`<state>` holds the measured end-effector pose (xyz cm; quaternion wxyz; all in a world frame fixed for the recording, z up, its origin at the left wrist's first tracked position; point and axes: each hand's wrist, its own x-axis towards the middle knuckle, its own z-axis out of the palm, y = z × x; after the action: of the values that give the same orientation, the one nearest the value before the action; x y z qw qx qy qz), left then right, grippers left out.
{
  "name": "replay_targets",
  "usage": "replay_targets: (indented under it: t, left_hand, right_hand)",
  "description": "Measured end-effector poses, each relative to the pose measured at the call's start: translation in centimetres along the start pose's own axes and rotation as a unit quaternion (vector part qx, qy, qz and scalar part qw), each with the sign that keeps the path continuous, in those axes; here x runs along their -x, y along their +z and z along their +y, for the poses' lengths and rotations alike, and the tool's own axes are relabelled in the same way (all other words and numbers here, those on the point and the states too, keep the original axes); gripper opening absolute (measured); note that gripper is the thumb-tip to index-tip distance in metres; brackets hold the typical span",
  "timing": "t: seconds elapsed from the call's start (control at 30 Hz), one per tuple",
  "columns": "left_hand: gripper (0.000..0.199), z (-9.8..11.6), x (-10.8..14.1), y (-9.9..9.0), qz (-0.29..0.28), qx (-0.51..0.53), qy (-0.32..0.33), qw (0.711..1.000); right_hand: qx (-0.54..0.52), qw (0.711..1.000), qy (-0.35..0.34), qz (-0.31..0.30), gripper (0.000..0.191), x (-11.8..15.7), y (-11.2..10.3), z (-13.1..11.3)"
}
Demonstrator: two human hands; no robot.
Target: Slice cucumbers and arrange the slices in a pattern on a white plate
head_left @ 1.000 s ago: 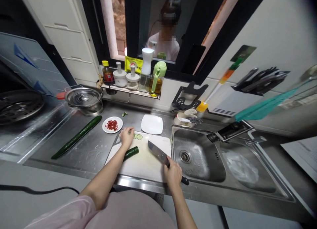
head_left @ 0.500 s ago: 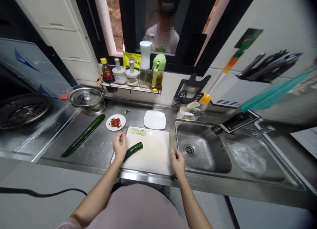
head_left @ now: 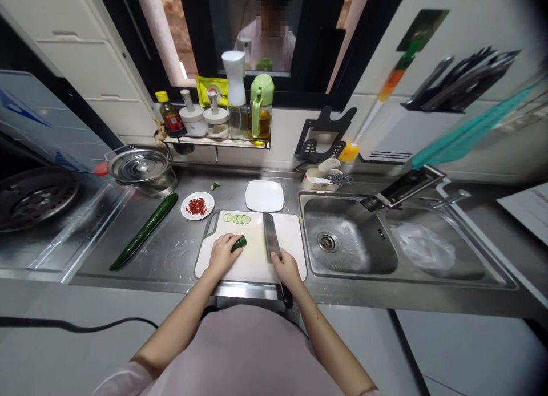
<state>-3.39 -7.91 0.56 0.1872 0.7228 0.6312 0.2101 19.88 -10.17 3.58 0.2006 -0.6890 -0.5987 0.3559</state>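
My left hand (head_left: 224,255) is closed over a cut cucumber (head_left: 240,243) on the white cutting board (head_left: 250,270); only the cucumber's cut end shows past my fingers. In my right hand (head_left: 286,269) is a kitchen knife (head_left: 271,236), its broad blade over the board to the right of the cucumber and its black handle pointing toward me. Several thin cucumber slices (head_left: 237,218) lie in an overlapping row along the board's far left part. A whole cucumber (head_left: 144,231) rests on the steel counter to the left.
Behind the board stand a small plate of chopped red bits (head_left: 186,211) and a white square plate (head_left: 264,197). A lidded steel pot (head_left: 145,173) is at the back left. To the right is the sink (head_left: 355,259). A condiment shelf (head_left: 222,142) hangs on the wall.
My left hand has come down onto the cut cucumber. My right hand has moved left from the board's right edge, and the knife now shows in it over the board.
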Motion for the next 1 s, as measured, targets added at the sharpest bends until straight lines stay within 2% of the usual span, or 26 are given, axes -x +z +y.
replay_targets:
  t: [0.3, 0.43, 0.63, 0.83, 1.0]
  left_hand:
    - [0.036, -1.3, -0.9, -1.0, -0.025, 0.085, -0.026, 0.996]
    - [0.035, -2.3, -2.0, -1.3, -0.045, 0.077, -0.038, 0.995]
    - [0.031, -2.4, -2.6, -2.0, -0.027, 0.041, -0.002, 0.999]
    - [0.037, -1.7, -1.9, -2.4, -0.056, 0.039, 0.024, 0.997]
    - [0.033, -1.3, -1.6, -2.1, -0.062, 0.025, 0.048, 0.997]
  right_hand:
    - [0.092, 0.994, -0.007, -0.052, 0.028, 1.1, 0.4, -1.1]
    - [0.118, 0.991, -0.003, -0.066, 0.027, 1.2, 0.6, -1.4]
    - [0.169, 0.982, 0.001, -0.088, 0.028, 1.4, 0.4, -2.0]
    - [0.240, 0.964, -0.020, -0.110, 0.034, 1.9, 0.2, -3.2]
    - [0.298, 0.945, -0.026, -0.132, 0.036, 2.3, 0.1, -4.5]
